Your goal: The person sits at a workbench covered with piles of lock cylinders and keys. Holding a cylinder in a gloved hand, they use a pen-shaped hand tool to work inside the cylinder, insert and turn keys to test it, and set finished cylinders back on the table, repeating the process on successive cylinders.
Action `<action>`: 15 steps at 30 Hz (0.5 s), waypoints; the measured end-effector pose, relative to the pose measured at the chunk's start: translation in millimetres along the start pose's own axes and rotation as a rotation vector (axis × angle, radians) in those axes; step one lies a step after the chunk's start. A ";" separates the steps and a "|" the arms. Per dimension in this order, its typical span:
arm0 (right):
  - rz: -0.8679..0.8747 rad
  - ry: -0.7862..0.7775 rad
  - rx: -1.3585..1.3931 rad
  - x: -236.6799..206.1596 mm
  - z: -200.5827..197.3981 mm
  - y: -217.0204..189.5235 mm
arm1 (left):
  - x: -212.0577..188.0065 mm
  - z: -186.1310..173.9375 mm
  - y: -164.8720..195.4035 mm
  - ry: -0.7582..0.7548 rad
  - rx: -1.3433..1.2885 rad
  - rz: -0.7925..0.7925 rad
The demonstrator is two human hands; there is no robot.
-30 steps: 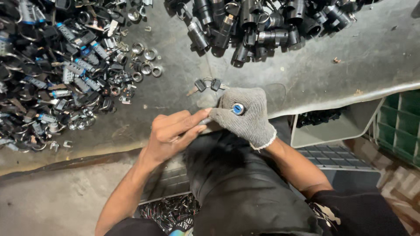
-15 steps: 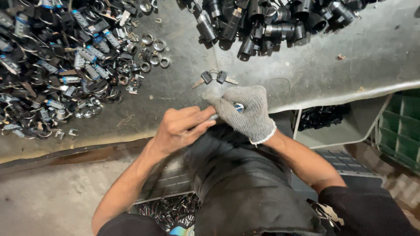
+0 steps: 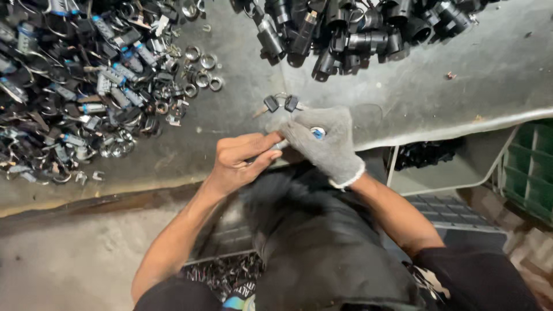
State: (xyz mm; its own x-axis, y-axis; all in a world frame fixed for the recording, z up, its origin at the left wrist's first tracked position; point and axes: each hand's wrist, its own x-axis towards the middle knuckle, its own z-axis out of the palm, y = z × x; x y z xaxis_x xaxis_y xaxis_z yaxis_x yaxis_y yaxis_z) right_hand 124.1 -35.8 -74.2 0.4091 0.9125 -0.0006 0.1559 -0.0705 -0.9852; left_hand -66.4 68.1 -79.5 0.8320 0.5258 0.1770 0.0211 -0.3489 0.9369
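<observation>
1. At the near edge of the grey desk [image 3: 242, 121], our gloved right hand [image 3: 325, 144] has its fingers clenched around a small lock cylinder with a blue face [image 3: 317, 132].
2. Our bare left hand [image 3: 242, 158] pinches the same piece from the left; what its fingers grip is hidden.
3. Two black-headed keys [image 3: 281, 103] stick out just above the glove.
4. A heap of black cylinders [image 3: 345, 29] lies farther back; loose metal parts and rings [image 3: 86, 86] spread to the left.

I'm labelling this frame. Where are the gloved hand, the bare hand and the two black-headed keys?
right hand [image 3: 322, 141], head view, back of the grey glove.
left hand [image 3: 239, 158], head view, knuckles.
black-headed keys [image 3: 281, 103], head view, key heads.
</observation>
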 end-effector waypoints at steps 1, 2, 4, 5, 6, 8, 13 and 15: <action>-0.015 -0.001 -0.027 3.3 -5.0 1.5 | 2.8 -0.8 0.9 -0.014 0.004 -0.031; -0.021 0.000 -0.061 3.2 -11.2 1.5 | 4.8 -0.6 3.1 -0.030 -0.002 -0.064; -0.081 0.010 -0.076 1.9 -18.7 -0.2 | 6.8 4.1 10.0 -0.031 0.006 -0.076; -0.137 0.022 -0.049 0.3 -19.5 -2.2 | 5.5 6.1 15.5 -0.020 0.028 -0.056; -0.194 0.030 -0.018 -0.9 -18.8 -4.3 | 3.7 8.0 21.1 -0.006 0.053 -0.040; -0.107 0.020 0.158 -6.5 -18.4 -11.2 | -0.5 11.2 31.5 0.076 0.077 -0.061; -0.130 0.016 -0.111 -12.3 -21.0 -21.0 | -5.5 8.2 43.6 0.132 0.061 -0.251; -0.188 -0.005 -0.088 -13.4 -23.9 -20.8 | -2.9 7.2 44.0 0.103 0.097 -0.277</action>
State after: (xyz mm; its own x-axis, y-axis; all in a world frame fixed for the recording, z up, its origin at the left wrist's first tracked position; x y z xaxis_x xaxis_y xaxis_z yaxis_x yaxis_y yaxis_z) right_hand 136.9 -56.2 -49.6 0.3607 0.9149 0.1811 0.3075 0.0666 -0.9492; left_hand -63.9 45.6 -41.0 0.7264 0.6857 -0.0465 0.2963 -0.2514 0.9214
